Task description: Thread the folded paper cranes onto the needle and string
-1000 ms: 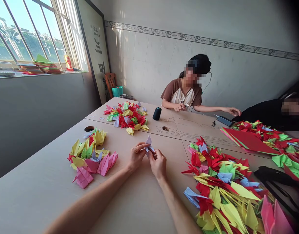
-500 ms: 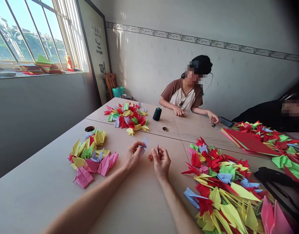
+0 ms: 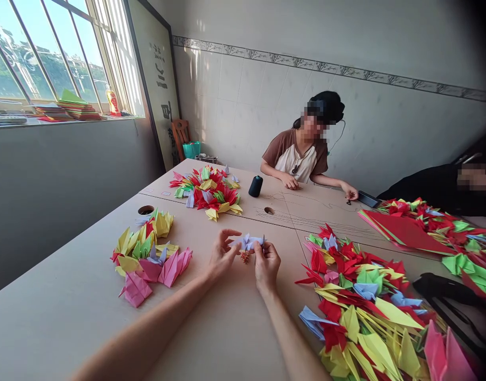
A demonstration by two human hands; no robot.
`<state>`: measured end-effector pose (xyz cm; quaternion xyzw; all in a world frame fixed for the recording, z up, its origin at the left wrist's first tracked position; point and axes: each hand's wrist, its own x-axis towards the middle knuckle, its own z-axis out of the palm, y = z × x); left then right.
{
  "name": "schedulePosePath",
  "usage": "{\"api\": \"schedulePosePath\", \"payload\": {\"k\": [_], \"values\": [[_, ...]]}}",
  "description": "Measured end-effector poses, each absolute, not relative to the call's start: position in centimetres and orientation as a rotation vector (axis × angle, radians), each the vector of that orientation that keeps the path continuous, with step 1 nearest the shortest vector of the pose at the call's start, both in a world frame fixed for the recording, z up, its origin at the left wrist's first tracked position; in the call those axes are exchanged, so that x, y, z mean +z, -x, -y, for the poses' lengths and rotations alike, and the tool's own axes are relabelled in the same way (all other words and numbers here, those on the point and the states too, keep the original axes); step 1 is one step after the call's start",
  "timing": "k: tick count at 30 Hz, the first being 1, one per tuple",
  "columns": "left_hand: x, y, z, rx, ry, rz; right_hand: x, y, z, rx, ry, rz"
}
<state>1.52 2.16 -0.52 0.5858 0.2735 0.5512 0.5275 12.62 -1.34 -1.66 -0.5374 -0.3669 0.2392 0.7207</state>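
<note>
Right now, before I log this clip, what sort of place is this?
Probably a tiled indoor room used as a paper-craft workspace: a long pale table carries heaps of origami cranes, a stack of red paper lies beside them, and a calligraphy panel stands by the window.

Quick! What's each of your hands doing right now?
Left hand: open, fingers spread beside the lilac paper crane.
Right hand: closed, pinching the lilac paper crane.

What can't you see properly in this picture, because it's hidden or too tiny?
From the head view:
How the lilac paper crane is held: the right hand covers part of it.
The small orange thing: too small to identify.
The black object: cut off by the right edge.
The wall board's writing: too small to read.
</note>
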Motion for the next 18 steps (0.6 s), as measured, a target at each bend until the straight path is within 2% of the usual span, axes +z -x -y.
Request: {"api": "schedulePosePath", "payload": {"k": [5, 8, 13, 18], "values": [[-0.7, -1.7, -1.8, 1.422, -1.328, -0.675, -2.1, -13.1, 0.9, 0.404, 1.239, 0.812], [-0.6, -1.7, -1.1, 1.413, -1.44, -0.655, -2.2, -13.0, 1.0, 0.438, 1.237, 0.809], [-0.8, -2.0, -0.5, 1.322, -1.553, -0.667, -2.0, -12.8, 1.2, 0.532, 1.209, 0.78], [-1.2, -2.6, -0.7, 1.183, -1.386, -0.616, -1.9, -12.6, 1.2, 0.534, 1.166, 0.795]]}}
